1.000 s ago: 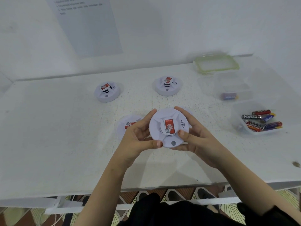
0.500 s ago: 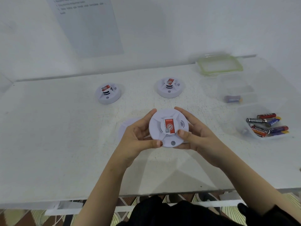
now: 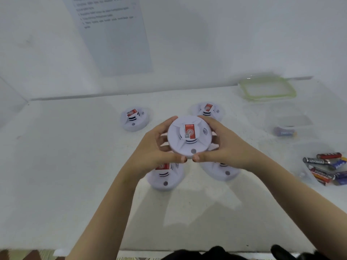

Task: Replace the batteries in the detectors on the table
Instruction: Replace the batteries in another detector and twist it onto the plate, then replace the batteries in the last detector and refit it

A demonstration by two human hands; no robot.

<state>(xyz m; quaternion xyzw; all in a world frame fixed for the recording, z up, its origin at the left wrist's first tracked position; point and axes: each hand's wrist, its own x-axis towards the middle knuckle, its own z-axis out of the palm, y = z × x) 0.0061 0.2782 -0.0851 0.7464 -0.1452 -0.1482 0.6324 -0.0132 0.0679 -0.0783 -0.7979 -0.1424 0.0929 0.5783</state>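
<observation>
White table against a white wall, printed sheet on the wall above. Left hand and right hand both grasp the held detector by its rim. It is raised over mid-table, red label up, thumbs meeting at its near edge. Four more on the table: back-left detector; back-right detector, partly behind the held one; near-left detector and near-right detector, under the hands, partly hidden. Far right, well apart from the hands: green-rimmed lid, clear tub with a single battery, nearer tub with piled batteries.
</observation>
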